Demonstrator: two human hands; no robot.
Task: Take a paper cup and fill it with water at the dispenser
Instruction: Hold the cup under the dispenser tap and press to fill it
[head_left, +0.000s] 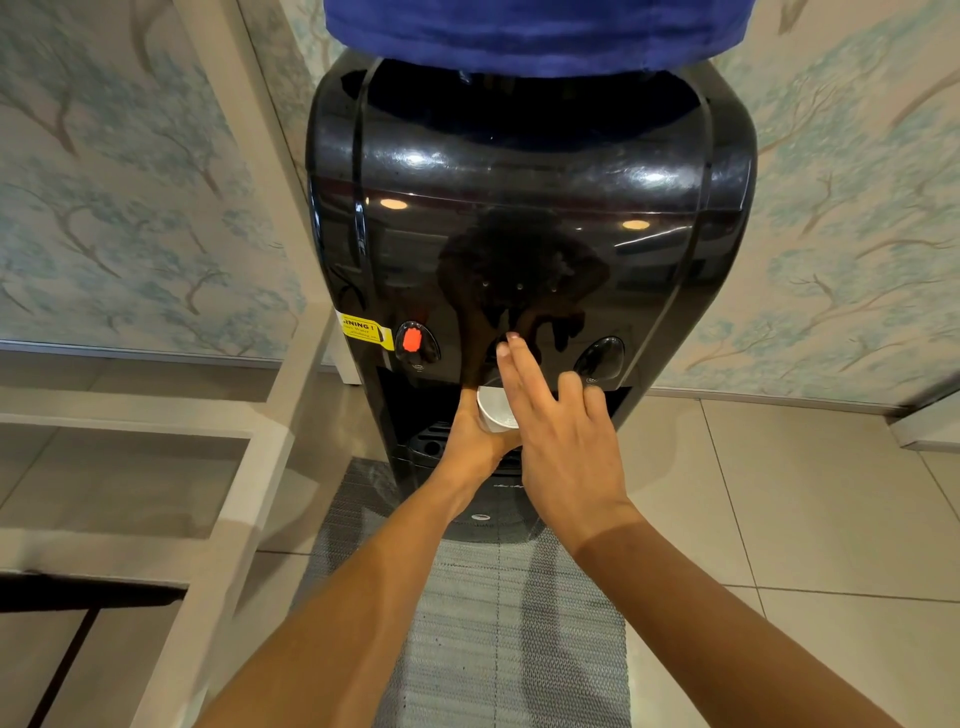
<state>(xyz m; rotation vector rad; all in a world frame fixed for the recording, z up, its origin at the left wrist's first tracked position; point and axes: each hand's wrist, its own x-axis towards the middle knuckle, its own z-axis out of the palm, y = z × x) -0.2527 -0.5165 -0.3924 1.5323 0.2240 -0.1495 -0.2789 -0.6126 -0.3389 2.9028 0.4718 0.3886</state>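
A glossy black water dispenser (530, 218) stands in front of me, with a blue-covered bottle (535, 31) on top. My left hand (475, 447) grips a white paper cup (493, 408) inside the dispensing bay, below the middle tap. My right hand (558, 431) reaches over the cup with its fingers spread, and its fingertips touch the middle tap button, which the hand mostly hides. A red hot-water tap (414, 340) sits to the left and a black tap (600, 358) to the right. Whether water is in the cup cannot be seen.
A grey woven mat (498, 623) lies on the tiled floor under the dispenser. A white frame with glass shelves (244, 431) stands close on the left. Tree-patterned wallpaper (852, 234) covers the walls behind.
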